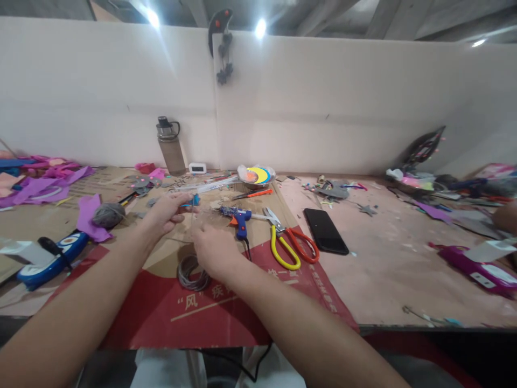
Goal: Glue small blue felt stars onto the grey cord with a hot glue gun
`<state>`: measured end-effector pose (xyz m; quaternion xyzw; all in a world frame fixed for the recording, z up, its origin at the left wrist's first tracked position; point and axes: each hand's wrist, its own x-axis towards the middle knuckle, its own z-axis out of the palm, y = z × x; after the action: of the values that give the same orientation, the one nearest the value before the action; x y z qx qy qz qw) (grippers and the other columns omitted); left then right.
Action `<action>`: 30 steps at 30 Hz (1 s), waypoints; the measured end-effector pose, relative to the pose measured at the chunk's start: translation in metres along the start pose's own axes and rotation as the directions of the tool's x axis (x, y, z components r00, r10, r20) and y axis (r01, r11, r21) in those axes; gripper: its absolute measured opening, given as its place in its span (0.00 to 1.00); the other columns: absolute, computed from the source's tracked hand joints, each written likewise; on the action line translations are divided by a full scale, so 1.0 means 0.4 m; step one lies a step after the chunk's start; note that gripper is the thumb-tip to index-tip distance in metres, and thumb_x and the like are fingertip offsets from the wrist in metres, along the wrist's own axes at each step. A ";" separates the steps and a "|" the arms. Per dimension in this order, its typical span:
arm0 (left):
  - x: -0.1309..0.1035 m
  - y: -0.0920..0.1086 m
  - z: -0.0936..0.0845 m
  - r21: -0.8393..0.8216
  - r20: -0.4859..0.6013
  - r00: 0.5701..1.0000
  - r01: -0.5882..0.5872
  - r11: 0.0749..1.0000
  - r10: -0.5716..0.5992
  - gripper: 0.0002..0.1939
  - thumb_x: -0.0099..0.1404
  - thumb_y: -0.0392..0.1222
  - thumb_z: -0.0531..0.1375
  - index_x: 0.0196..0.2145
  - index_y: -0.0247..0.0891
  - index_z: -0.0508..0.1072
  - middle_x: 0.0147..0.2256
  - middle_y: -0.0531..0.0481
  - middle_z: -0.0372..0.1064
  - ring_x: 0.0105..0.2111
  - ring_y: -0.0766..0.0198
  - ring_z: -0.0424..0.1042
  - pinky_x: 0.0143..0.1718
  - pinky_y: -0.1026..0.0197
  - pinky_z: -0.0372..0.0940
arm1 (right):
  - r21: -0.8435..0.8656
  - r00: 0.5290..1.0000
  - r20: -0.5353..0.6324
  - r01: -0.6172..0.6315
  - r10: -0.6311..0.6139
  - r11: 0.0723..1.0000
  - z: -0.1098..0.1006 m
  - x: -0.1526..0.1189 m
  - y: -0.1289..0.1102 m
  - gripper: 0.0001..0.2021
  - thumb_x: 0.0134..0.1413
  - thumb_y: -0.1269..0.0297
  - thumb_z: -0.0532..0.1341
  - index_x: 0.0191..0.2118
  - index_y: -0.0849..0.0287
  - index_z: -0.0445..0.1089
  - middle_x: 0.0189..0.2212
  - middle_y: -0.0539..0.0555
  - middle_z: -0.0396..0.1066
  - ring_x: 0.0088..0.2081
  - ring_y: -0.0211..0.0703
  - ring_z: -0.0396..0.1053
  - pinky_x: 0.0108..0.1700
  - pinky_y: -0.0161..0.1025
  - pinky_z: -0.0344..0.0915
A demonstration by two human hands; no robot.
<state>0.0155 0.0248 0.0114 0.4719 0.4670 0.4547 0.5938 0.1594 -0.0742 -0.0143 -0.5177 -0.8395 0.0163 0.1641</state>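
My left hand (167,213) pinches a small blue piece (193,200) between its fingertips, over the brown paper. Close beside it on the right is my right hand (214,248), its fingers blurred and partly hidden, so what they hold cannot be made out. A coil of grey cord (193,274) lies just below my right hand on the red printed sheet (226,323). The blue glue gun (241,218) lies right of my hands, its nozzle end toward the left. Scissors (285,242) with yellow and red handles rest farther right.
A black phone (325,230) lies right of the scissors. Behind stand a bottle (171,151) and a bowl (258,177) with a yellow crescent. Grey yarn (108,215) and purple scraps (52,188) lie left. Another person's hand (505,218) shows at the right edge.
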 end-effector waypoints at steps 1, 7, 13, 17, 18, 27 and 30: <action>0.000 -0.005 -0.002 -0.014 0.020 1.000 0.011 1.000 -0.010 0.06 0.52 0.33 0.63 0.29 0.33 0.68 0.28 0.47 0.72 0.23 0.67 0.74 0.09 0.76 0.39 | -0.015 1.000 -0.003 0.005 -0.005 1.000 0.001 -0.001 -0.001 0.12 0.56 0.69 0.51 0.42 0.58 0.68 0.39 0.57 0.73 0.35 0.49 0.74 0.32 0.41 0.67; 0.002 -0.028 -0.020 -0.097 0.007 0.996 -0.088 0.991 0.089 0.06 0.53 0.35 0.63 0.26 0.32 0.68 0.23 0.50 0.68 0.15 0.77 0.61 0.10 0.75 0.39 | -0.013 0.999 -0.009 0.038 -0.038 0.999 0.019 -0.002 -0.005 0.14 0.62 0.65 0.49 0.42 0.59 0.71 0.41 0.58 0.73 0.38 0.47 0.72 0.37 0.41 0.65; -0.015 -0.032 -0.026 0.001 -0.017 0.973 -0.230 0.973 0.230 0.08 0.53 0.40 0.63 0.26 0.34 0.68 0.15 0.55 0.62 0.12 0.77 0.51 0.12 0.71 0.41 | 0.140 0.984 -0.139 0.135 -0.116 0.981 -0.017 -0.017 0.008 0.19 0.63 0.51 0.49 0.38 0.55 0.74 0.40 0.54 0.74 0.45 0.44 0.66 0.49 0.41 0.58; -0.031 -0.022 -0.012 -0.032 -0.042 0.968 -0.249 0.968 0.247 0.07 0.53 0.38 0.63 0.26 0.34 0.69 0.16 0.56 0.61 0.14 0.76 0.55 0.13 0.70 0.42 | 0.100 0.926 -0.224 -0.288 0.304 0.952 -0.039 -0.037 0.085 0.17 0.64 0.56 0.48 0.39 0.60 0.71 0.37 0.58 0.73 0.40 0.45 0.68 0.43 0.40 0.60; -0.033 -0.020 -0.008 -0.040 -0.045 0.968 -0.250 0.967 0.248 0.06 0.53 0.37 0.63 0.26 0.34 0.69 0.17 0.56 0.61 0.14 0.76 0.55 0.13 0.70 0.42 | 0.053 0.882 -0.231 -0.410 0.411 0.910 -0.037 -0.041 0.106 0.17 0.63 0.56 0.50 0.41 0.61 0.70 0.39 0.60 0.72 0.41 0.47 0.69 0.43 0.41 0.61; -0.034 -0.025 -0.002 -0.047 -0.041 0.967 -0.254 0.966 0.253 0.06 0.54 0.38 0.63 0.28 0.34 0.69 0.14 0.57 0.60 0.13 0.76 0.52 0.13 0.71 0.40 | 0.096 0.745 0.003 -0.665 0.667 0.741 0.025 0.011 0.172 0.16 0.50 0.63 0.59 0.43 0.68 0.70 0.40 0.70 0.73 0.42 0.55 0.73 0.39 0.42 0.64; -0.031 -0.027 -0.006 -0.076 -0.071 0.969 -0.240 0.968 0.235 0.06 0.54 0.38 0.63 0.27 0.34 0.69 0.14 0.57 0.59 0.13 0.76 0.53 0.13 0.72 0.40 | 0.174 0.741 0.064 -0.668 0.668 0.724 0.013 0.024 0.190 0.11 0.46 0.61 0.60 0.34 0.63 0.72 0.32 0.63 0.75 0.35 0.51 0.74 0.33 0.39 0.64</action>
<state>0.0123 0.0114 0.0019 0.4849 0.4055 0.5560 0.5398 0.2198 -0.0300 -0.0317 -0.7675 -0.5913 0.1515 0.1959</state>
